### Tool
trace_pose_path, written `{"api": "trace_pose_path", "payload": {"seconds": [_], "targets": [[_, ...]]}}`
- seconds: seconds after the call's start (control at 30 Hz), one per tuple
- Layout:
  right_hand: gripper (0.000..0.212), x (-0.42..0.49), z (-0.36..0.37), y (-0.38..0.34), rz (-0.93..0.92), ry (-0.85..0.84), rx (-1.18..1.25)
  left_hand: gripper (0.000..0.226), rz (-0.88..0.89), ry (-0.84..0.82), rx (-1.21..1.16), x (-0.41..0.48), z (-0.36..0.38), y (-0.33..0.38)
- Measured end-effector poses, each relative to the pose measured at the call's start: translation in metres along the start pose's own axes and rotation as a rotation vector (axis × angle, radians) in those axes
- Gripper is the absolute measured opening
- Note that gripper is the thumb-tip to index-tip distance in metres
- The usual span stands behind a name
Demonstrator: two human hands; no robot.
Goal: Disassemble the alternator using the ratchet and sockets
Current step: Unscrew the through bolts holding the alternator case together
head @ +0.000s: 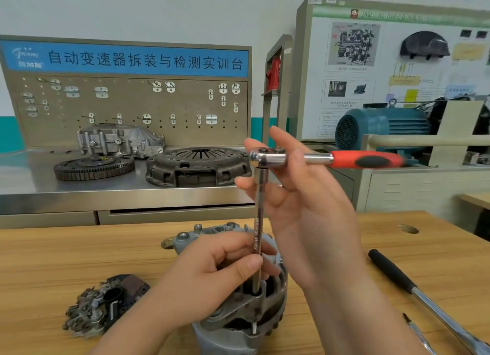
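- Alternator [275,296] stands on a wooden table [66,256], near its front edge and centre of view, with the lug side towards the camera.
- Ratchet [366,160]: red and black handle lies level and points right. Its chrome head sits above the alternator.
- Extension [258,222] hangs straight down from the ratchet head. Its lower end goes into the alternator's lug, and a short metal tip shows under the lug. Any socket on it is hidden.
- Left hand [212,272]: fingers are curled, and the thumb and forefinger pinch the extension low down, just above the lug. The hand rests against the top of the alternator.
- Right hand [302,195]: holds the ratchet at the neck just behind the head, palm towards the camera. The fingers are loosely spread, two tips rising past the head and one lying across the neck. The thumb's position is unclear.
- Loose dark part [106,304] lies on the table left of the alternator, apart from it.
- Black-handled bar [392,272] lies on the table at right, its chrome shaft running to the lower right corner.
- Steel bench [39,179] behind the table carries a flywheel [94,166], a clutch cover [196,166] and a grey housing [119,141].
- Pegboard [127,102] with a blue sign stands behind the bench. A blue motor [381,126] is at right.
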State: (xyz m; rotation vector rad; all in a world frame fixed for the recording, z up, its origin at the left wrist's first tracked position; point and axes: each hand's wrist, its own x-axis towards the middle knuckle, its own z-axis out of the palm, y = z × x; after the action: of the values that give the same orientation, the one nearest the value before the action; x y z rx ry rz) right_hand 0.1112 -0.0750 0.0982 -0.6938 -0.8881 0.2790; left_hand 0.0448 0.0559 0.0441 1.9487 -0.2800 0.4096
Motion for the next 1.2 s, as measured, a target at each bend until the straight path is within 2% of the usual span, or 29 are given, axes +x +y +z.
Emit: {"api": "trace_pose_path", "payload": {"seconds": [0.1, 0.17, 0.23, 0.3, 0.37, 0.4, 0.5, 0.57, 0.63, 0.73, 0.83, 0.9, 0.93, 1.0, 1.07, 1.13, 1.2], "targets": [[0.04, 0.002, 0.0, -0.001, 0.106, -0.02, 0.189, 0.02, 0.037, -0.003, 0.019, 0.0, 0.003, 0.002], [0.03, 0.002, 0.0, 0.004, 0.056, -0.027, 0.15, 0.015, 0.047, 0.009, 0.024, 0.001, 0.004, 0.003], [0.022, -0.001, 0.002, 0.007, -0.084, 0.001, -0.02, 0.019, 0.031, 0.038, 0.007, 0.002, 0.004, 0.0], [0.021, -0.003, 0.001, 0.009, -0.292, 0.053, -0.31, 0.026, 0.012, 0.065, 0.002, 0.002, 0.004, -0.004], [0.019, -0.004, 0.001, 0.011, -0.374, 0.066, -0.468, 0.028, 0.01, 0.064, 0.016, 0.003, 0.006, -0.006], [0.019, -0.004, 0.002, 0.011, -0.32, 0.064, -0.414, 0.029, 0.009, 0.055, 0.022, 0.003, 0.006, -0.006], [0.027, -0.001, 0.004, 0.006, -0.057, 0.014, -0.037, 0.03, 0.011, 0.012, 0.023, 0.003, 0.009, -0.004], [0.035, 0.0, 0.002, 0.002, 0.011, 0.002, 0.088, 0.03, 0.012, 0.003, 0.042, 0.003, 0.01, -0.001], [0.034, 0.0, 0.001, 0.0, 0.029, -0.009, 0.102, 0.03, 0.011, -0.001, 0.062, 0.003, 0.01, -0.002], [0.023, 0.0, 0.002, 0.004, -0.087, 0.001, -0.071, 0.03, -0.005, 0.008, 0.061, 0.003, 0.007, -0.006], [0.025, -0.004, 0.001, 0.007, -0.358, 0.017, -0.48, 0.029, -0.004, 0.048, 0.028, 0.004, 0.005, -0.01], [0.027, -0.006, 0.002, 0.01, -0.394, 0.001, -0.64, 0.029, 0.005, 0.057, 0.039, 0.004, 0.006, -0.01], [0.027, -0.006, 0.003, 0.01, -0.355, 0.001, -0.565, 0.029, 0.007, 0.062, 0.046, 0.005, 0.007, -0.009], [0.024, -0.003, 0.007, 0.008, -0.166, 0.006, -0.21, 0.027, 0.012, 0.059, 0.07, 0.005, 0.009, -0.005], [0.031, 0.0, 0.004, 0.005, -0.019, 0.005, 0.05, 0.017, 0.022, 0.053, 0.093, 0.004, 0.011, -0.002], [0.036, 0.002, 0.0, 0.002, 0.048, -0.01, 0.129, 0.019, 0.034, 0.058, 0.133, 0.004, 0.013, 0.001], [0.031, 0.003, -0.001, 0.001, 0.035, -0.033, 0.122, 0.021, 0.019, 0.067, 0.151, 0.004, 0.014, 0.001]]}}
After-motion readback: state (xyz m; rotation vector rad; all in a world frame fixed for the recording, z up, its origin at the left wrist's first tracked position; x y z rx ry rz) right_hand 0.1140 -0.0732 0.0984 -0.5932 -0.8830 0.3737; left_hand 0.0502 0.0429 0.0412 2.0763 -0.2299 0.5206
